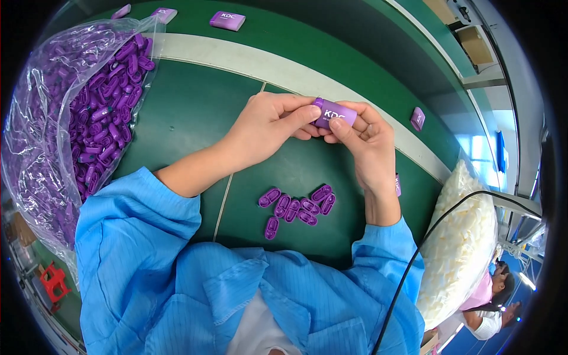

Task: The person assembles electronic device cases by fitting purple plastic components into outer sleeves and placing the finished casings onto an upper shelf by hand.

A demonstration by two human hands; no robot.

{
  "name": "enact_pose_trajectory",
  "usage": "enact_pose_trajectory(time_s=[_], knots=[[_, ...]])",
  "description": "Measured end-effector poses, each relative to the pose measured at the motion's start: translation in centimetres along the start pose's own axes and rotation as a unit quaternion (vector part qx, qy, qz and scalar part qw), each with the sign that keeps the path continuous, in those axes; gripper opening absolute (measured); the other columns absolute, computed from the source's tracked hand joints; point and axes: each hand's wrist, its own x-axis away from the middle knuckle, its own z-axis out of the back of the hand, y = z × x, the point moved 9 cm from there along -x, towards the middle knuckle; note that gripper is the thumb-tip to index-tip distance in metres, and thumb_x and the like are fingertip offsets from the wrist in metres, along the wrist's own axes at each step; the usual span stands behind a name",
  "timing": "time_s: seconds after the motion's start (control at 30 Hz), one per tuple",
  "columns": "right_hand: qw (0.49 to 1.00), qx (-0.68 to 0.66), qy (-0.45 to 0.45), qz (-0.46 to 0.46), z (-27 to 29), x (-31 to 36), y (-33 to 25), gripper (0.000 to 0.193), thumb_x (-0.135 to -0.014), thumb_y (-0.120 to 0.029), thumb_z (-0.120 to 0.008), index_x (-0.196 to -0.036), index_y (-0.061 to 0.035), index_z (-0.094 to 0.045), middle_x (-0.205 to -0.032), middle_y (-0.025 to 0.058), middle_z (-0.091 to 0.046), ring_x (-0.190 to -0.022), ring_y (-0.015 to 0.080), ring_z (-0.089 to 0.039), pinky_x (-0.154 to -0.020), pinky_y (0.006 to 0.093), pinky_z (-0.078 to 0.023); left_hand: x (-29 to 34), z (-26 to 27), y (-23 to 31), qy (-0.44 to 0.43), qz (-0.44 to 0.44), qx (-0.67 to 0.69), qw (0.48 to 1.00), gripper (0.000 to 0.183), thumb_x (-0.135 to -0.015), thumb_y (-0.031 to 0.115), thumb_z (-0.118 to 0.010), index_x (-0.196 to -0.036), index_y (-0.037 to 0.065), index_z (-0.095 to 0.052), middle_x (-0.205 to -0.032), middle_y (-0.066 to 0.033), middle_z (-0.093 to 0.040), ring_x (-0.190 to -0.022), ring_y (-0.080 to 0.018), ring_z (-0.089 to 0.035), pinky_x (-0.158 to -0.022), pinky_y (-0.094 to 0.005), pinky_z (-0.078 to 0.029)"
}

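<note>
Above the middle of the green table, my two hands meet at a purple casing (346, 111) with a flat, rounded shape and white print. My right hand (374, 145) grips it, thumb on the front face and fingers behind. With thumb and forefinger, my left hand (266, 125) pinches a darker purple end cap (318, 104) at the casing's left end. Whether the cap is fully seated cannot be seen. Between my forearms lies a loose group of several oval purple caps (291, 210), hollow sides showing on most.
A clear bag (41, 112) full of purple caps (97, 130) stands at the left. Beyond a pale rail (236, 70), a green belt (331, 53) carries purple casings (227, 21). At right are a bag of cream-coloured pieces (461, 248), a black cable (408, 266) and another person (485, 302).
</note>
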Motion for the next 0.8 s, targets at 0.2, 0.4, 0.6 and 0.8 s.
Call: enact_pose_trajectory(time_s=[0.2, 0.4, 0.6, 0.8], knots=[[1.000, 0.001, 0.012, -0.006, -0.2, 0.2, -0.1, 0.023, -0.084, 0.000, -0.061, -0.106, 0.0044, -0.055, -0.093, 0.0135, -0.065, -0.079, 0.0147, -0.064, -0.070, 0.0222, -0.053, 0.2, 0.4, 0.3, 0.054, -0.044, 0.012, 0.998, 0.029, -0.090, 0.019, -0.055, -0.110, -0.001, -0.061, -0.088, -0.0103, -0.068, -0.076, -0.0127, -0.065, -0.071, -0.0248, -0.054], [0.999, -0.023, 0.024, -0.005, -0.3, 0.2, 0.1, 0.024, -0.083, -0.001, -0.062, -0.105, 0.0037, -0.055, -0.091, 0.0123, -0.065, -0.078, 0.0138, -0.063, -0.069, 0.0220, -0.052, 0.5, 0.7, 1.1, 0.078, -0.080, -0.070, 0.991, 0.029, -0.089, 0.020, -0.057, -0.109, 0.000, -0.062, -0.086, -0.0095, -0.068, -0.076, -0.0118, -0.065, -0.069, -0.0243, -0.053], [0.998, 0.041, 0.027, 0.025, 0.3, 0.1, -0.4, 0.026, -0.081, -0.001, -0.065, -0.106, 0.0024, -0.058, -0.090, 0.0096, -0.064, -0.077, 0.0105, -0.060, -0.068, 0.0219, -0.050, 0.2, 0.6, 0.4, 0.071, -0.070, -0.004, 0.995, 0.028, -0.089, 0.021, -0.058, -0.106, -0.001, -0.063, -0.084, -0.0099, -0.068, -0.074, -0.0125, -0.064, -0.068, -0.0246, -0.052], [1.000, 0.000, 0.025, 0.018, 0.0, 0.3, 0.0, 0.027, -0.080, 0.000, -0.066, -0.106, 0.0033, -0.058, -0.090, 0.0100, -0.064, -0.075, 0.0106, -0.060, -0.069, 0.0217, -0.051, 0.7, 0.4, 0.8, 0.068, -0.082, -0.079, 0.991, 0.030, -0.091, 0.016, -0.055, -0.113, -0.003, -0.059, -0.093, -0.0078, -0.067, -0.081, -0.0108, -0.062, -0.070, -0.0248, -0.052]])
